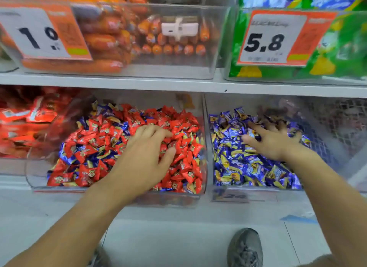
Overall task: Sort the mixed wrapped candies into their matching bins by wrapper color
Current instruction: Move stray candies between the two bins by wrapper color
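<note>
Judging from the two clear bins on the lower shelf, the sort is well under way but far from finished. Taking the shelf divider (205,139) between the bins as the landmark and working from near to far: a grey shoe (245,248) stands on the floor below it, and both bare forearms reach up past it.

Left of the divider, the red bin (29,167) holds mostly red candies (188,175), yet many blue-and-yellow candies (67,157) are mixed through them, thickest along its near left side and again at its far left corner. These strays are what remains to be moved. The left hand (143,157) lies palm down on this heap, fingers loosely bent over the wrappers; its grip is narrow, but whether it has pinched a piece underneath cannot be told, since the palm hides it.

Right of the divider, the blue bin (224,195) looks uniform, blue-and-yellow wrappers only, with no red showing. The right hand (272,141) rests on that pile farther back, fingers spread wide and straight, its grip wide and holding nothing visible.

The nearest stray blue pieces lie just beside the left fingertips, toward the divider, and under the hand.

Beyond, the upper shelf carries orange sausages (103,42) and green packs (347,48) behind price tags.
</note>
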`<state>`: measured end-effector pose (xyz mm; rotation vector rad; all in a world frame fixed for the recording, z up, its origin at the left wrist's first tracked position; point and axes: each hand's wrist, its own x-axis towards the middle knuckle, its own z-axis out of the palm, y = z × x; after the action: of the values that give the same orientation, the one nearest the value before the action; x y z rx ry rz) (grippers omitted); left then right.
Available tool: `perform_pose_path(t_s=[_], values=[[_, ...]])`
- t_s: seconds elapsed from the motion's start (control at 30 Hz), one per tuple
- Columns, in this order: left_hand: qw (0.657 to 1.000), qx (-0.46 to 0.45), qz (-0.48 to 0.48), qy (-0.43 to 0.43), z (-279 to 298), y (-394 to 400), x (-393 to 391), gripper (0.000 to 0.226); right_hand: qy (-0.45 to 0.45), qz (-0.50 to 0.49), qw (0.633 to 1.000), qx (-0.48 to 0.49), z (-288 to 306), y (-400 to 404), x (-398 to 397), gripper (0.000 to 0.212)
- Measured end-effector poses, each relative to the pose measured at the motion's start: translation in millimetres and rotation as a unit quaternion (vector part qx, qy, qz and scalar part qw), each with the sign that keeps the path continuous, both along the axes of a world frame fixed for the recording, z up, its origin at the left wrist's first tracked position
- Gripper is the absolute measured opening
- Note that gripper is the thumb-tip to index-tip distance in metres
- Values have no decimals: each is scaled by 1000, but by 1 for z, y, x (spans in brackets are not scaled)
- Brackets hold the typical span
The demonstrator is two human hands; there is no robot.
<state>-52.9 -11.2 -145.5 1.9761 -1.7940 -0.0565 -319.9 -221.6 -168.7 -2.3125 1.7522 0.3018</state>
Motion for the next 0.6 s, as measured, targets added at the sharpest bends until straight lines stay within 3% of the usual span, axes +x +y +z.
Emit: perform_pose_path(t_s=[0.07, 0.13, 0.23, 0.3, 0.37, 0.43, 0.53, 0.6], values=[[998, 30, 34, -52, -1, 9, 28, 56, 20, -25, 999, -28, 17, 7, 8, 71], [989, 70, 68, -109, 0, 17, 51, 58, -44, -25, 993, -102, 35, 25, 29, 66], [970, 170, 110, -134, -4, 32, 83, 60, -241, 100, 934, -245, 55, 72, 77, 37], [956, 238, 107, -130, -8, 38, 99, 67, -310, 202, 894, -255, 61, 111, 113, 14], [951, 262, 92, -134, -10, 42, 110, 76, -300, 294, 886, -194, 55, 135, 148, 11], [954, 252, 87, -135, -10, 44, 114, 66, -272, 348, 887, -132, 40, 142, 176, 17], [965, 218, 84, -121, -8, 48, 113, 49, -228, 355, 903, -82, 28, 140, 210, 34], [970, 196, 91, -109, -5, 50, 114, 43, -158, 335, 927, -68, 27, 135, 223, 58]])
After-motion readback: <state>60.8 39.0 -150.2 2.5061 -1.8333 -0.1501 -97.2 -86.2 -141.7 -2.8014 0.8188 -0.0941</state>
